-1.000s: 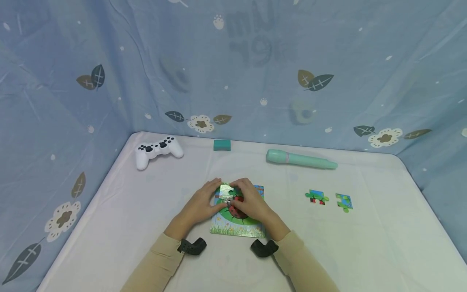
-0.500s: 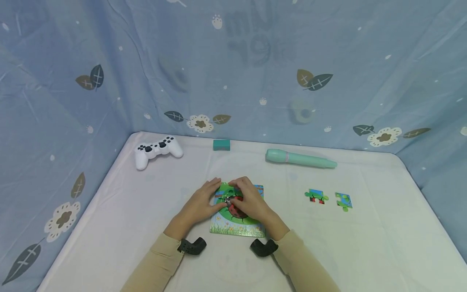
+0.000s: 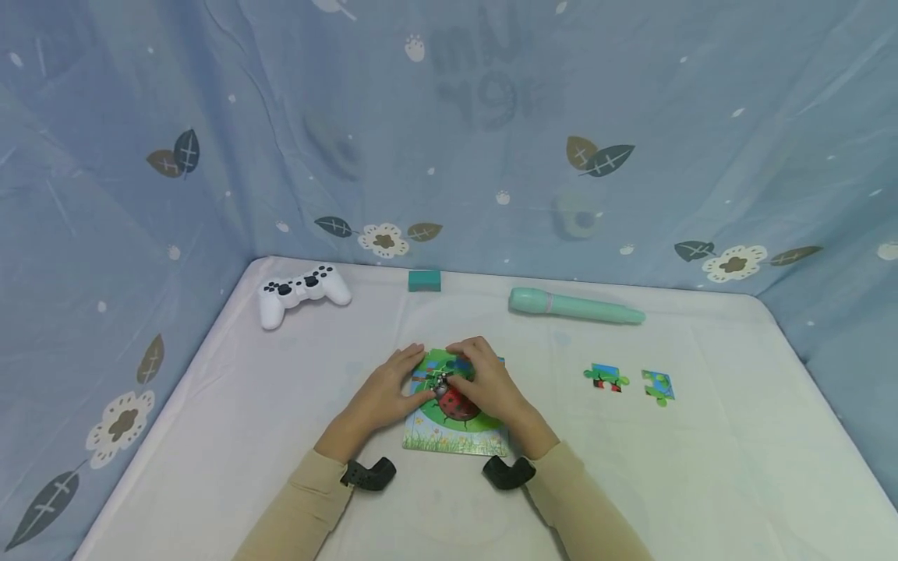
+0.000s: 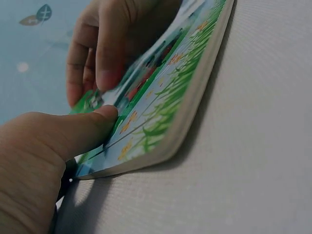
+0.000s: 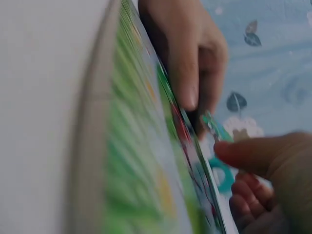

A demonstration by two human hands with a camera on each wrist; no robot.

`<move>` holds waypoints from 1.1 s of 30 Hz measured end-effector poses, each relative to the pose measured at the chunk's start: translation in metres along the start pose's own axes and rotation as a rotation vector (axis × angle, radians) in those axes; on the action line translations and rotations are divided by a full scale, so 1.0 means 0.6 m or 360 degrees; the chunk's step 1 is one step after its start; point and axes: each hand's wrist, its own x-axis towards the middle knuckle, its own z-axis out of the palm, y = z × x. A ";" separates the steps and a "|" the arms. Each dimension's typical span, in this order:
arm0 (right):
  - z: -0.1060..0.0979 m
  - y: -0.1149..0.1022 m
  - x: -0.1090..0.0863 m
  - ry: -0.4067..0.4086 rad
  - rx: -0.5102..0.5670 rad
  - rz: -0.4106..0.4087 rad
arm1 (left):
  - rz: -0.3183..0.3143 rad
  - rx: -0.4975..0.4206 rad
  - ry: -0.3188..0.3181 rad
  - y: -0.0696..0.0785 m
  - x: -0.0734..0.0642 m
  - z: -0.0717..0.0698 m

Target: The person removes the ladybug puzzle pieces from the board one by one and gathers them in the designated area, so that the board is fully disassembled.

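Observation:
A square ladybug jigsaw puzzle (image 3: 456, 442) with a thick pale board lies on the table's middle. My left hand (image 3: 384, 396) rests at its upper left side, thumb extended and pressing on the picture; its fingers reach along the far left edge. My right hand (image 3: 491, 388) is over the upper right part. Its thumb and fingers pinch a green puzzle piece (image 5: 220, 129), tilted above the board, partly hidden by the thumb. In the left wrist view, the right fingers come down close over the picture, near the left thumb (image 4: 92, 129).
Two loose puzzle pieces lie on the right, one green and red (image 3: 606, 375), the other green and blue (image 3: 658, 386). Farther back are a white game controller (image 3: 303, 292), a teal block (image 3: 424, 281) and a mint-green microphone-shaped object (image 3: 575, 306). A blue curtain (image 3: 449, 140) borders the table.
The right hand has shifted slightly to the right and up. The piece in its fingers has tilted, losing its bright glare, and more of the ladybug shows. The left hand stays put.

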 end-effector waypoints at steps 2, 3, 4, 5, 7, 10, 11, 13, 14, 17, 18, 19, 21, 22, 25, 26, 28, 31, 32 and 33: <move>-0.009 0.002 -0.001 0.0005 0.0028 0.0038 | -0.0013 -0.0009 -0.0002 0.001 -0.001 0.000; -0.014 0.004 -0.002 0.0004 0.0035 0.0051 | -0.0020 -0.0013 -0.0004 0.001 -0.001 0.000; -0.019 0.006 -0.003 0.0000 0.0045 0.0051 | -0.0025 -0.0017 -0.0002 0.001 -0.002 0.000; -0.025 0.008 -0.005 -0.0011 0.0048 0.0062 | -0.0032 -0.0025 -0.0004 0.001 -0.003 0.000; -0.037 0.013 -0.010 -0.0019 0.0040 0.0074 | -0.0043 -0.0030 -0.0004 0.002 -0.004 -0.001; -0.059 0.021 -0.021 0.0001 0.0012 0.0070 | -0.0054 -0.0030 -0.0001 0.003 -0.004 0.000; -0.067 0.024 -0.025 0.0016 0.0004 0.0079 | -0.0054 -0.0028 0.0000 0.003 -0.004 -0.001; -0.084 0.032 -0.036 0.0045 -0.0028 0.0088 | -0.0049 -0.0024 0.0003 0.004 -0.003 -0.001; -0.093 0.038 -0.041 0.0055 -0.0046 0.0094 | -0.0049 -0.0017 0.0004 0.004 -0.003 0.000; -0.119 0.056 -0.060 0.0073 -0.0102 0.0123 | -0.0040 -0.0012 0.0005 0.004 -0.002 0.000; -0.128 0.063 -0.067 0.0072 -0.0121 0.0137 | -0.0039 -0.0013 0.0003 0.004 -0.002 0.000; -0.137 0.070 -0.075 0.0072 -0.0129 0.0152 | -0.0038 -0.0012 0.0000 0.004 -0.002 0.001; -0.153 0.085 -0.089 0.0067 -0.0142 0.0179 | -0.0036 -0.0016 -0.0007 0.005 -0.002 0.001; -0.161 0.092 -0.096 0.0062 -0.0143 0.0189 | -0.0036 -0.0015 -0.0010 0.005 -0.002 0.001; -0.179 0.109 -0.109 0.0051 -0.0160 0.0204 | -0.0042 -0.0011 -0.0017 0.006 -0.002 0.001; -0.184 0.114 -0.112 0.0044 -0.0173 0.0202 | -0.0043 -0.0009 -0.0020 0.006 -0.002 0.001; -0.192 0.121 -0.115 0.0032 -0.0199 0.0197 | -0.0050 -0.0007 -0.0021 0.006 -0.002 0.000; -0.197 0.128 -0.117 0.0022 -0.0256 0.0191 | -0.0057 -0.0011 -0.0020 0.006 -0.001 -0.001; -0.197 0.130 -0.117 0.0014 -0.0274 0.0195 | -0.0060 -0.0011 -0.0020 0.006 -0.001 -0.001; -0.198 0.132 -0.118 0.0012 -0.0291 0.0200 | -0.0061 -0.0013 -0.0020 0.007 -0.001 -0.001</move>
